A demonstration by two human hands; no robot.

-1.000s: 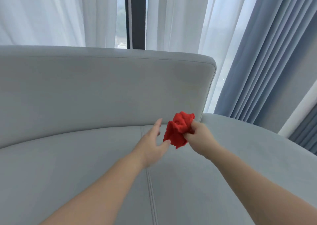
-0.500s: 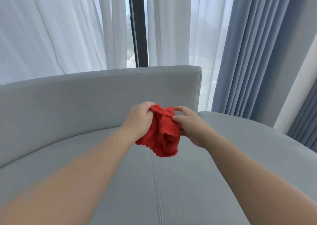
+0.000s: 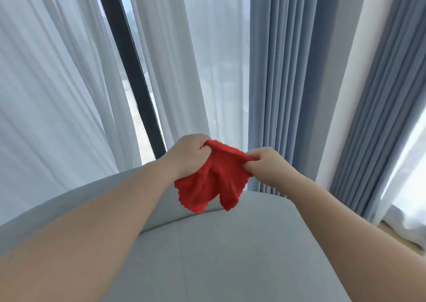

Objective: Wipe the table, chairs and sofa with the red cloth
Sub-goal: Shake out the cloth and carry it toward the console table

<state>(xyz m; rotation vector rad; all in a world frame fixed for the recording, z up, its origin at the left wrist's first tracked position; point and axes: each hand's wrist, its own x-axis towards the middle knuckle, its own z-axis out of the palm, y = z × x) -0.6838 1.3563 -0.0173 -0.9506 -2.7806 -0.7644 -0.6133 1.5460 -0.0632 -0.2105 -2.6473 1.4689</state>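
Where the red cloth (image 3: 212, 181) hangs: centre frame, over the sofa (image 3: 230, 255), long axis left-right between both hands.
Left hand (image 3: 186, 156): fingers curled, gripping its upper-left corner.
Right hand (image 3: 265, 165): fingers pinching its upper-right corner.

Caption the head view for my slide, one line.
Left hand and right hand grip a red cloth by its top edge over the grey sofa, white sheer curtain and blue curtain behind.

left hand (image 3: 186, 155) + right hand (image 3: 268, 166) — 2 | red cloth (image 3: 207, 184) 1 | sofa (image 3: 230, 251) 1 | blue curtains (image 3: 288, 71) 2 | window bar (image 3: 131, 66) — 1
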